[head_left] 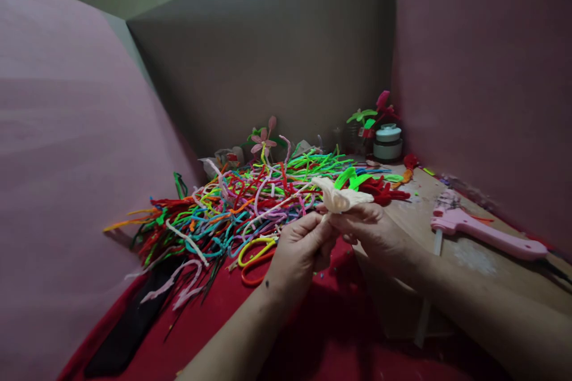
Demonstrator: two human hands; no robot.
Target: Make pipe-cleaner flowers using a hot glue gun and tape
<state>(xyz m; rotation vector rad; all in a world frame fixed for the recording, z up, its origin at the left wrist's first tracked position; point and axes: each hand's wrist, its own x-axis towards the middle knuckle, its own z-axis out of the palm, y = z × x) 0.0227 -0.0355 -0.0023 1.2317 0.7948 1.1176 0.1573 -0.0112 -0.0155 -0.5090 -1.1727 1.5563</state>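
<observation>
And here both hands meet over the red cloth [223, 339]: the left hand [298, 244] pinches the base of a cream flower [340, 199], the right hand [375, 235] pressing its fingertips against the flower's underside. Knuckles cover its stem, so I can't make that out! Scissors [242, 253] show only their loops beside a tangled pile of pipe cleaners [263, 196]. A pink glue gun [487, 233] lies on cardboard [411, 214], pink and grey walls [268, 71] closing round.
</observation>
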